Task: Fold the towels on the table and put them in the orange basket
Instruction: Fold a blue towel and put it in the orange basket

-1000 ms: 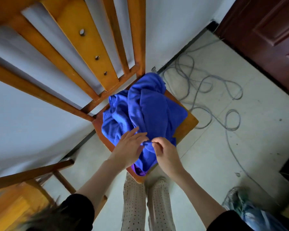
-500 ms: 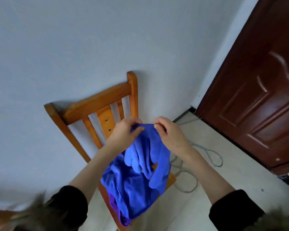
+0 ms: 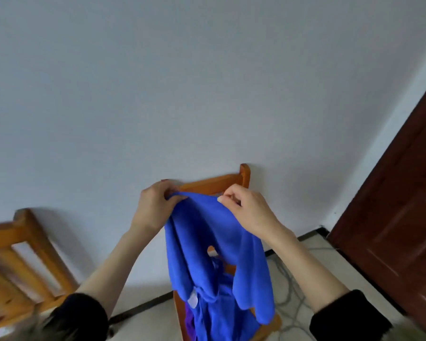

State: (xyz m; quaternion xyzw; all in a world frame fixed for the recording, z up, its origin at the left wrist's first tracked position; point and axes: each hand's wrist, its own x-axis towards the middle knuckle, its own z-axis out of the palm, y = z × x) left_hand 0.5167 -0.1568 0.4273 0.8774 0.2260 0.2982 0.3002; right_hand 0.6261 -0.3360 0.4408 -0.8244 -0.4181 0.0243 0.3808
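Left hand (image 3: 155,207): raised in front of a pale wall, fingers pinching one end of the top edge of a blue towel (image 3: 214,254).
Right hand (image 3: 249,207): level with the left and a little apart from it, fingers curled, pinching the other end of that edge.
Blue towel: hangs bunched from both hands, not spread flat; its lower end reaches down to more blue and purple cloth (image 3: 207,323) on a wooden chair (image 3: 221,183).
Orange basket: not in view.
Second chair (image 3: 22,254): lower left, blurred.
Step in hand: likely lifting one towel free to open it out.
Next move: probably find the corners, draw the hands apart, then fold.
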